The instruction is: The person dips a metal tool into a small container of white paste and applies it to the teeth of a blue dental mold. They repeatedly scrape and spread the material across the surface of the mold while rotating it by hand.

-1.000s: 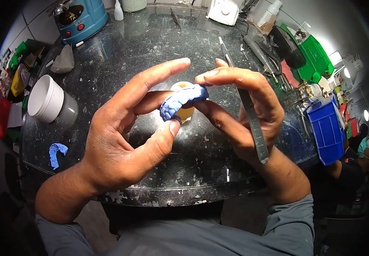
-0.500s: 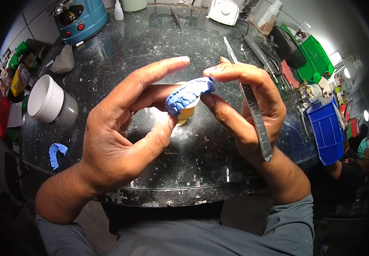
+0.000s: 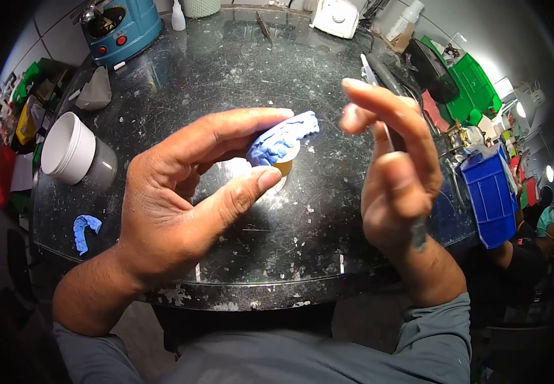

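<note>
My left hand (image 3: 187, 192) holds a blue moulded piece (image 3: 280, 141) between thumb and fingers over the middle of the dark table. Just beneath and behind that piece is a small yellowish, white-rimmed object (image 3: 284, 168), partly covered. To the right, my right hand (image 3: 401, 166) is raised, apart from the blue piece, its fingers curled and slightly blurred. It keeps hold of a thin metal tool, whose pale tip (image 3: 368, 68) sticks out beyond the fingers; most of its shaft is hidden. A second blue arch-shaped piece (image 3: 85, 233) lies at the table's left edge.
A white tub (image 3: 69, 148) and a grey-white block (image 3: 95, 89) stand at the left, a blue machine (image 3: 122, 32) behind them. A blue bin (image 3: 489, 198), green box (image 3: 475, 83) and cables line the right side. At the far right is another person (image 3: 545, 224).
My right hand has let go of the blue piece and moved right, turning with the tool. My left index finger has come down onto the piece, which has tilted slightly.
</note>
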{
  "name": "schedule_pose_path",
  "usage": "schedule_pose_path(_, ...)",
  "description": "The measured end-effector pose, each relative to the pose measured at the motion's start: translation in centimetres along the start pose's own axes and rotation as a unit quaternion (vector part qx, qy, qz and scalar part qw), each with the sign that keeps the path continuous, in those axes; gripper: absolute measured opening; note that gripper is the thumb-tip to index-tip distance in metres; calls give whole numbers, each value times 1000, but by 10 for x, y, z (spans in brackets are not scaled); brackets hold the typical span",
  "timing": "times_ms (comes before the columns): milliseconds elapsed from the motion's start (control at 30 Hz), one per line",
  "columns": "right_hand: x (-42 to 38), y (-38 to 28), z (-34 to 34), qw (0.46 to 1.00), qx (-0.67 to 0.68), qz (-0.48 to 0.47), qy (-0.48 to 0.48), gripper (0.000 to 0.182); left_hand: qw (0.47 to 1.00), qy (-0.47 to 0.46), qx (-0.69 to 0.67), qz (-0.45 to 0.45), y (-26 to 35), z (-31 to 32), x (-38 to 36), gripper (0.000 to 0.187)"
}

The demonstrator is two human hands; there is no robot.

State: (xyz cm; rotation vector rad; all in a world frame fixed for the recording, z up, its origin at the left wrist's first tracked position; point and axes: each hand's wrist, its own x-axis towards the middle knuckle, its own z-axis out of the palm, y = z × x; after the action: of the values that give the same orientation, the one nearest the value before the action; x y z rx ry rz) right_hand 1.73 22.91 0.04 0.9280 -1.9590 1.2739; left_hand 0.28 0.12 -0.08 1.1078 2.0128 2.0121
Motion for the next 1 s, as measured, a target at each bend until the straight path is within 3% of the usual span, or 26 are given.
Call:
schedule_pose_path(67, -1, -8, -1, 996, 51, 64, 24, 46, 998, 20, -57, -24, 1, 1, 1, 44)
schedule_pose_path(167, -2, -5, 10, 999, 28, 8, 27, 45, 995, 33, -82, -50, 3, 1, 1, 43)
schedule_pose_path(200, -3, -8, 15, 994, 96, 35, 35, 35, 995, 32, -83, -51, 3, 1, 2, 43)
schedule_pose_path(267, -1, 5, 6, 996, -3, -65, -54, 33, 993, 49, -88, -60, 3, 1, 2, 42)
schedule_pose_path(433, 3, 4, 7, 992, -64, -101, -49, 29, 994, 57, -68, -61, 2, -1, 2, 42)
schedule_pose_path(733, 2, 1, 6, 996, 10, -36, -76, 31, 994, 61, -67, -55, 1, -1, 2, 42)
schedule_pose_path(1000, 2, 0, 6, 995, -6, -37, -90, 29, 996, 59, -48, -52, 0, -2, 2, 41)
